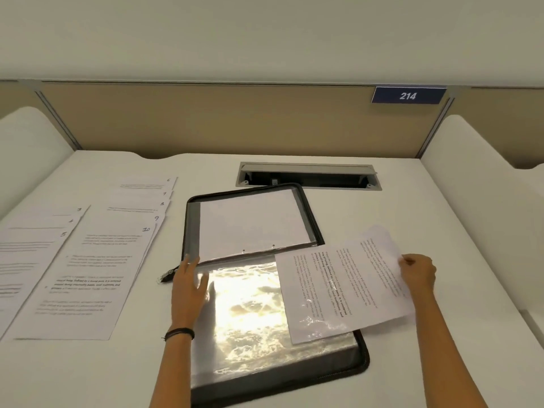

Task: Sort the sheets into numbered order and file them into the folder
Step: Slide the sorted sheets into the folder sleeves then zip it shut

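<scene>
An open black zip folder lies on the white desk, its far half holding a white sheet under plastic. A glossy clear sleeve covers the near half. My left hand rests flat on the sleeve's left edge, fingers spread. My right hand pinches the right edge of a printed sheet, turned sideways, whose left part lies over or inside the sleeve. Numbered sheets lie fanned at the left: a stack with 10 on top, and another showing 3 to 5.
A grey cable tray slot is sunk into the desk behind the folder. A tan partition with a blue "214" sign stands at the back. White side dividers flank the desk. The folder's zip pull lies by my left hand.
</scene>
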